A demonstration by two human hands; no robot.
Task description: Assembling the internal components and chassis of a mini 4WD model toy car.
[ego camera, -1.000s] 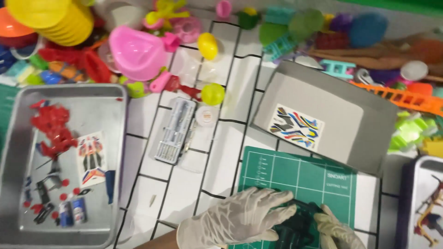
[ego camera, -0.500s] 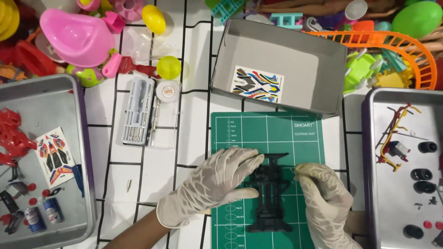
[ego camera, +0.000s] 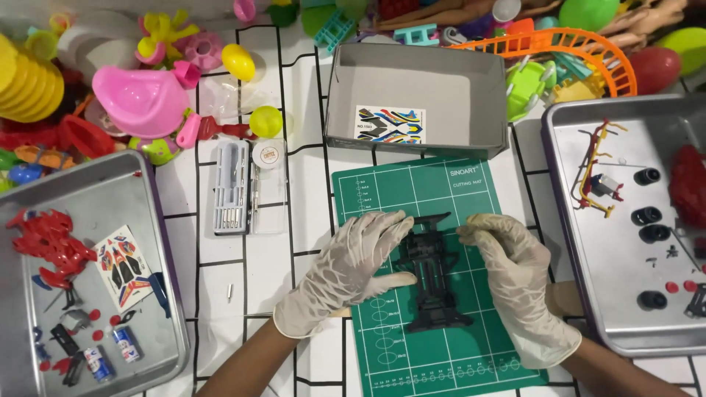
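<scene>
Both gloved hands were on the black toy car chassis (ego camera: 432, 276), which lay lengthwise on the green cutting mat (ego camera: 382, 195) in the middle of the table. The left hand (ego camera: 351, 266) cupped its left side, fingers curled narrow around the edge with the thumb tucked under near the middle. The right hand (ego camera: 515, 276) pinched the upper right corner, fingertips closed on the frame. So both were holding it, neither one open.

The parts were spread out: a metal tray on the right (ego camera: 588, 316) held black wheels (ego camera: 647, 215), a yellow-and-red sprue (ego camera: 592, 173) and a few small red bits. The left tray (ego camera: 158, 242) had red body pieces (ego camera: 48, 242), a sticker sheet (ego camera: 121, 265) and small bottles. A clear tool case (ego camera: 234, 187) sat just beside the mat's left edge, and a grey box with another decal sheet (ego camera: 390, 125) sat above it.

My take on doing this bit well: keep the chassis flat on the mat so it can't twist, let the left hand do the steadying, and use only light fingertip pressure on the right so thin plastic tabs don't snap. I'd also pull the wheel tray closer before reaching.
</scene>
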